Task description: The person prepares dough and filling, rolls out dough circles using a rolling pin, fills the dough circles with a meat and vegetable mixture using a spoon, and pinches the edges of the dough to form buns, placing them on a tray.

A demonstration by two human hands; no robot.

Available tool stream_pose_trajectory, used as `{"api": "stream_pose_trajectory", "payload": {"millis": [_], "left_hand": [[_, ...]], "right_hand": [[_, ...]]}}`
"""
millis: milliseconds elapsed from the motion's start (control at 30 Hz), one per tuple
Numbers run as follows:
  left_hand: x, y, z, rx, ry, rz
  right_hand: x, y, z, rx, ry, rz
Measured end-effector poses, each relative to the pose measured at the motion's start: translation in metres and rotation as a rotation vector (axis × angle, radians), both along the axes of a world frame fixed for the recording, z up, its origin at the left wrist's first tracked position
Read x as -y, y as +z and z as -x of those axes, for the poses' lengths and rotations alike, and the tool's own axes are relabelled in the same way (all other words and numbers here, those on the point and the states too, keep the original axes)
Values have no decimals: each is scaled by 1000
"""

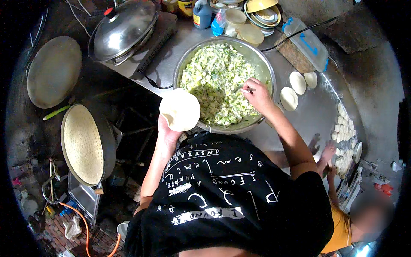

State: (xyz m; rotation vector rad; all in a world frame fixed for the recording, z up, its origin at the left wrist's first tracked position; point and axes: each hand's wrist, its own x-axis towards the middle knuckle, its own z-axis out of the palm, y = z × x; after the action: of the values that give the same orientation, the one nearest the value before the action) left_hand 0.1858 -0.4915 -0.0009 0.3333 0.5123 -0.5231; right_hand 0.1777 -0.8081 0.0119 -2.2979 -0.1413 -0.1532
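Note:
A round, flat dough wrapper (pixel 180 110) rests on my left hand (pixel 169 130), its lower left edge folded a little. My right hand (pixel 259 96) grips a metal utensil (pixel 245 89), probably a spoon, whose far end is in chopped green and white filling (pixel 218 77). The filling lies in a large stainless steel bowl (pixel 273 69), with a hollow on the side nearer my left hand. Several more dough wrappers (pixel 289 99) lie on the metal table to the right of the bowl.
A lidded wok (pixel 120 35) stands at upper left. Containers, a blue jug (pixel 202 14) and stacked dishes (pixel 265 16) are behind the bowl. A plastic box (pixel 305 41) sits at upper right. Dough pieces (pixel 343 128) lie near a co-worker's hands (pixel 327 154). A deep pan (pixel 84 144) stands left.

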Motion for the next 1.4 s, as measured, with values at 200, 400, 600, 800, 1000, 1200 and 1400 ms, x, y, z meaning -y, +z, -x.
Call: {"api": "stream_pose_trajectory", "payload": {"millis": [200,400,600,800,1000,1200,1400], "left_hand": [[5,5,-3,27,63,19],[5,6,2,20,63,27],[8,4,3,52,83,-113],[24,2,-17,69,42,90],[44,6,-27,102,3,-80],[99,-6,-48,115,-46,57],[101,-11,-57,44,-26,14]], "right_hand": [[23,-6,-62,196,-184,13],[13,-77,-96,207,-58,167],[-20,-51,-13,77,-20,-133],[-17,-63,3,-294,-373,-913],[-21,-6,5,-212,-372,-929],[-68,14,22,380,-33,-321],[-63,1,19,501,56,-174]]}}
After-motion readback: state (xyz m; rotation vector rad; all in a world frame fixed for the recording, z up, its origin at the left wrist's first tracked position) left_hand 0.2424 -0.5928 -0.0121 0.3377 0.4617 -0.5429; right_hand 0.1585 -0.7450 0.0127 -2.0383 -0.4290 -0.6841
